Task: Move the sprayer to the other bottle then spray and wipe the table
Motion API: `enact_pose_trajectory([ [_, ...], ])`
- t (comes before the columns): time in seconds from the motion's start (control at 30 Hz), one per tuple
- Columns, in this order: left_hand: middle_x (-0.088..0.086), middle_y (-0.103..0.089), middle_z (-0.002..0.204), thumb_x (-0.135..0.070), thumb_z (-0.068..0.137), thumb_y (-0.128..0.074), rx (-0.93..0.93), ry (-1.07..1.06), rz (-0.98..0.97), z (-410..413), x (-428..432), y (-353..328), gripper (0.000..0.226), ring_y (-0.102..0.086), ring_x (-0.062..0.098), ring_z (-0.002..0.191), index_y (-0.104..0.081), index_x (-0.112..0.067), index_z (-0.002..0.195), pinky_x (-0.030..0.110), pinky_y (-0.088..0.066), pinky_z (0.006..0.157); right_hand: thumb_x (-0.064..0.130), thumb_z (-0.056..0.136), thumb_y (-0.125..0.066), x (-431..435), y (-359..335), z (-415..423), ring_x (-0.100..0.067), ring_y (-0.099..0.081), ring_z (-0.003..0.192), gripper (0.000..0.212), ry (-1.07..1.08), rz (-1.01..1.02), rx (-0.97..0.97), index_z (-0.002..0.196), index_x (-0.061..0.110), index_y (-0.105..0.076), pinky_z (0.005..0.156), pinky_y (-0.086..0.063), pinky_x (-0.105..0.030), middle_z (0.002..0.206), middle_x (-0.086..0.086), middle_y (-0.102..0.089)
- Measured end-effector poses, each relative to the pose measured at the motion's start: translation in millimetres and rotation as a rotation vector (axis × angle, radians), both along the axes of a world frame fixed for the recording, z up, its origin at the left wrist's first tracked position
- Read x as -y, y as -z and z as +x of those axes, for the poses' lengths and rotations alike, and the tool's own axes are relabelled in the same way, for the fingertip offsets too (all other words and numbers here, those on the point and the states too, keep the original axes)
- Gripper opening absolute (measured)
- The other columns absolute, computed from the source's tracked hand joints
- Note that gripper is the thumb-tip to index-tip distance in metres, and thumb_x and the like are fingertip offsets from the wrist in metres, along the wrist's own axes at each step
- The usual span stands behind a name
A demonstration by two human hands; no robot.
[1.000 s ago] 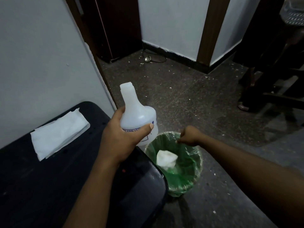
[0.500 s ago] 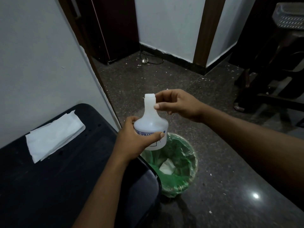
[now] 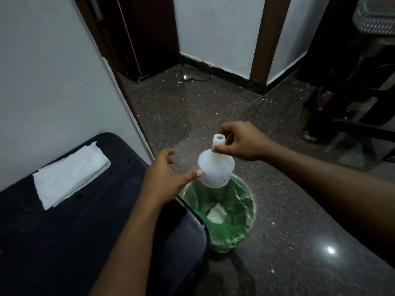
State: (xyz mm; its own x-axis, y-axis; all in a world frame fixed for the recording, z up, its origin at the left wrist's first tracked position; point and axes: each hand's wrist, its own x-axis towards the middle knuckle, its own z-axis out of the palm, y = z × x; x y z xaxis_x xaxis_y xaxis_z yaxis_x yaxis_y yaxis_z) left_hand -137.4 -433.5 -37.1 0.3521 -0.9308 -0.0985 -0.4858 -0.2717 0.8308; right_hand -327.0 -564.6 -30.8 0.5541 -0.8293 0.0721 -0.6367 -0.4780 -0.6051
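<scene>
A white plastic bottle (image 3: 214, 167) with an open neck and no sprayer hangs over the green-lined bin (image 3: 245, 201). My right hand (image 3: 241, 142) pinches its neck between thumb and fingers. My left hand (image 3: 164, 178) is beside the bottle's body with fingers spread, only the thumb tip touching it. A folded white paper towel (image 3: 70, 176) lies on the black table (image 3: 64, 242) at the left. No sprayer or second bottle is in view.
The bin stands on the dark speckled floor by the table's right corner, with a crumpled white tissue (image 3: 215, 213) inside. A white wall (image 3: 53, 82) runs behind the table. Dark chairs (image 3: 352, 99) stand at the right.
My left hand has let go of the bottle's body and opened. My right hand now holds the bottle by the neck, lower over the bin.
</scene>
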Motion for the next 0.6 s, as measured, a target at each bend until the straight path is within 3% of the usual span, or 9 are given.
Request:
enact_pose_trajectory([
  [0.17, -0.001, -0.061, 0.118, -0.042, 0.069, -0.082, -0.058, -0.09, -0.122, 15, -2, -18, 0.067, -0.062, 0.019, 0.104, -0.054, -0.022, 0.126, 0.04, -0.054, 0.086, 0.036, 0.079, -0.074, -1, 49, -16, -0.019, -0.069, 0.082, 0.026, 0.021, 0.056, -0.179, 0.096, 0.017, -0.068, 0.07, -0.056, -0.035, 0.093, -0.003, -0.073],
  [0.27, -0.002, -0.061, 0.115, -0.038, 0.072, -0.081, -0.14, -0.11, -0.151, 22, -4, -28, 0.058, -0.062, 0.019, 0.104, -0.056, -0.023, 0.122, 0.049, -0.055, 0.087, 0.04, 0.079, -0.072, -9, 74, -19, -0.015, -0.067, 0.081, 0.03, 0.011, 0.081, -0.271, 0.099, 0.018, -0.07, 0.068, -0.055, -0.032, 0.096, -0.002, -0.075],
  [0.43, -0.005, -0.062, 0.113, -0.039, 0.075, -0.078, -0.142, -0.148, -0.215, 34, -8, -39, 0.05, -0.062, 0.013, 0.102, -0.058, -0.025, 0.119, 0.048, -0.056, 0.084, 0.045, 0.078, -0.07, -16, 98, -11, -0.01, -0.06, 0.073, 0.031, -0.014, 0.088, -0.32, 0.101, 0.023, -0.07, 0.062, -0.044, -0.025, 0.098, 0.002, -0.075],
  [0.6, -0.002, -0.062, 0.112, -0.033, 0.08, -0.076, -0.16, -0.186, -0.24, 36, -12, -43, 0.043, -0.064, 0.012, 0.098, -0.059, -0.021, 0.118, 0.047, -0.058, 0.082, 0.051, 0.076, -0.07, -17, 109, -3, -0.018, -0.068, 0.09, 0.047, -0.026, 0.048, -0.396, 0.115, 0.026, -0.064, 0.075, -0.054, -0.031, 0.113, 0.001, -0.072],
])
